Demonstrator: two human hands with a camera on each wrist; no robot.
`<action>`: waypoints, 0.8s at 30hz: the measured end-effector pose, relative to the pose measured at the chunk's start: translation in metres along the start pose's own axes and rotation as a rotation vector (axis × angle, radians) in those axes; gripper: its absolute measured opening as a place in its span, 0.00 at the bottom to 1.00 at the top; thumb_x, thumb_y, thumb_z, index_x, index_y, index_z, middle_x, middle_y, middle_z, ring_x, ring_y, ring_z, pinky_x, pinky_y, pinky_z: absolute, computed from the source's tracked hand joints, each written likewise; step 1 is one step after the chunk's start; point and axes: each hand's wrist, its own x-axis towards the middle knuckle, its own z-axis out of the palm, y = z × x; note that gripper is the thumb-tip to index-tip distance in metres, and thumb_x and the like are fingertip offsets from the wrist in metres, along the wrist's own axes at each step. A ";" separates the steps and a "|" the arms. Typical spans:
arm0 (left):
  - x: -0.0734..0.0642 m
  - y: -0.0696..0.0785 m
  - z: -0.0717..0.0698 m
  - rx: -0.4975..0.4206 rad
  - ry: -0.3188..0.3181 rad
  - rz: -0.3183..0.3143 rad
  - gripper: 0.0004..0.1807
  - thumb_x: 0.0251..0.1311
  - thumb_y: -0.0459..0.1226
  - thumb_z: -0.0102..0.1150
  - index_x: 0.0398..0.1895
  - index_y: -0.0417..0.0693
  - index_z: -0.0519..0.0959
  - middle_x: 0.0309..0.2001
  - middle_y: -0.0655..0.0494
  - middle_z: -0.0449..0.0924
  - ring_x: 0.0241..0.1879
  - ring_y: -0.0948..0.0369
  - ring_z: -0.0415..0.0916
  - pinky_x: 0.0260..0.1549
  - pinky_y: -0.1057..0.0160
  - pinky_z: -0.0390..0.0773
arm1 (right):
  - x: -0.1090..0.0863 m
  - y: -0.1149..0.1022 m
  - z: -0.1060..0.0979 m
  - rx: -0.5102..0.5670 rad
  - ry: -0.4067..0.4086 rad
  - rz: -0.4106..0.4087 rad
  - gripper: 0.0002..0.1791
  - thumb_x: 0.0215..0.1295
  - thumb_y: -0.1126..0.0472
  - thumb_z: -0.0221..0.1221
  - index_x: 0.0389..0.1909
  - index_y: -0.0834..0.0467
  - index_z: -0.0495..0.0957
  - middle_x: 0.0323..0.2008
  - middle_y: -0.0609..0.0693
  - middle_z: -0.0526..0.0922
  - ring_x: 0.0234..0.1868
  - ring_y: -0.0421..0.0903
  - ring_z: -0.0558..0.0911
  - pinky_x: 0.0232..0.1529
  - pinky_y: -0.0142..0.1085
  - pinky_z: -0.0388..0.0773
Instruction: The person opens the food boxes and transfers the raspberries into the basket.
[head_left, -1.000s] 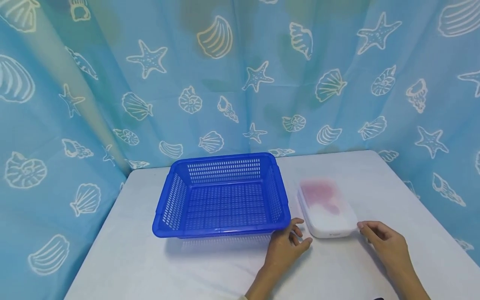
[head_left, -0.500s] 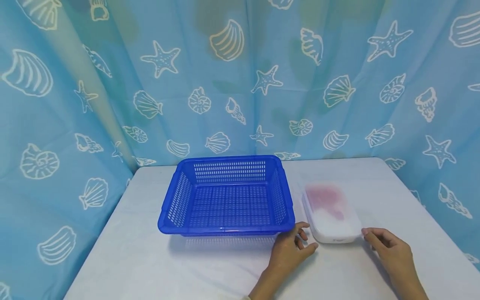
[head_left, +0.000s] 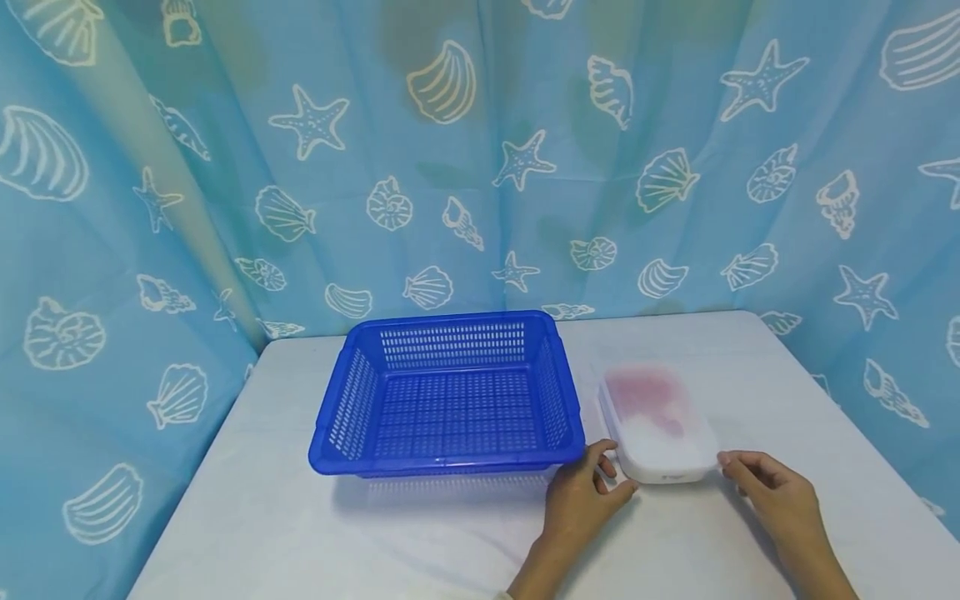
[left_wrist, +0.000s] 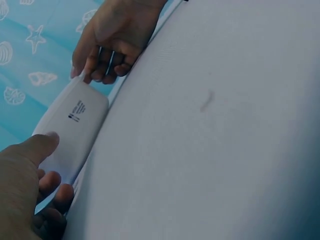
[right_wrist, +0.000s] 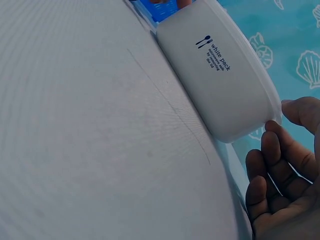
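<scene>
A white plastic food container [head_left: 660,475] with a translucent lid [head_left: 667,412] sits on the table, something pink showing through the lid. Printed on its near side are a fork-and-spoon mark and the words "white pack" in the right wrist view. My right hand [head_left: 776,492] pinches the lid's rim at the near right corner between thumb [right_wrist: 300,110] and index finger, other fingers loosely bent. At the near left corner is my left hand [head_left: 581,500], relaxed, its thumb [left_wrist: 42,146] against the container's near side and its index finger along the left side.
A blue plastic basket [head_left: 446,462] with slotted walls stands to the left of the container, its near right corner close above my left hand. White cloth covers the table [head_left: 337,550]. Behind and at both sides hangs a blue curtain [head_left: 450,167] with shells and starfish.
The head view has shifted slightly. My left thumb has come closer to the container's near left corner. The right hand keeps its pinch at the other corner, and the container and basket stay put.
</scene>
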 end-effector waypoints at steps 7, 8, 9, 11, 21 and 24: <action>-0.005 0.002 0.013 0.125 0.166 0.082 0.25 0.47 0.52 0.66 0.48 0.56 0.75 0.26 0.71 0.74 0.20 0.77 0.66 0.19 0.84 0.56 | -0.006 0.000 -0.005 0.018 -0.067 0.018 0.34 0.53 0.31 0.54 0.43 0.58 0.78 0.34 0.46 0.81 0.33 0.40 0.73 0.26 0.29 0.71; -0.006 0.002 0.014 0.130 0.173 0.085 0.25 0.47 0.52 0.66 0.49 0.56 0.75 0.26 0.71 0.74 0.20 0.78 0.66 0.19 0.84 0.56 | -0.006 0.000 -0.006 0.020 -0.072 0.020 0.34 0.53 0.31 0.54 0.43 0.58 0.78 0.34 0.46 0.81 0.33 0.40 0.73 0.26 0.29 0.71; -0.006 0.002 0.014 0.133 0.179 0.086 0.25 0.47 0.53 0.66 0.49 0.56 0.75 0.26 0.72 0.74 0.19 0.78 0.65 0.19 0.84 0.56 | -0.007 0.000 -0.006 0.018 -0.073 0.020 0.35 0.52 0.31 0.54 0.43 0.58 0.78 0.34 0.47 0.81 0.33 0.41 0.73 0.26 0.29 0.71; -0.005 0.002 0.015 0.142 0.194 0.100 0.27 0.46 0.53 0.67 0.50 0.56 0.75 0.26 0.71 0.73 0.19 0.78 0.65 0.18 0.84 0.56 | -0.006 -0.001 -0.005 0.013 -0.074 0.023 0.36 0.52 0.30 0.54 0.43 0.59 0.78 0.34 0.47 0.80 0.33 0.41 0.73 0.26 0.29 0.71; 0.003 -0.001 0.015 0.187 0.249 0.156 0.28 0.44 0.53 0.68 0.49 0.54 0.76 0.24 0.72 0.73 0.19 0.78 0.65 0.18 0.85 0.57 | -0.003 -0.011 -0.006 0.042 -0.066 0.046 0.35 0.52 0.32 0.56 0.42 0.60 0.79 0.30 0.45 0.80 0.32 0.40 0.72 0.26 0.30 0.71; 0.005 0.000 0.013 0.189 0.247 0.162 0.28 0.44 0.53 0.68 0.50 0.54 0.76 0.25 0.72 0.73 0.19 0.78 0.66 0.18 0.85 0.57 | -0.003 -0.017 -0.006 0.059 -0.048 0.038 0.34 0.52 0.32 0.57 0.41 0.60 0.80 0.29 0.44 0.80 0.32 0.40 0.73 0.27 0.29 0.71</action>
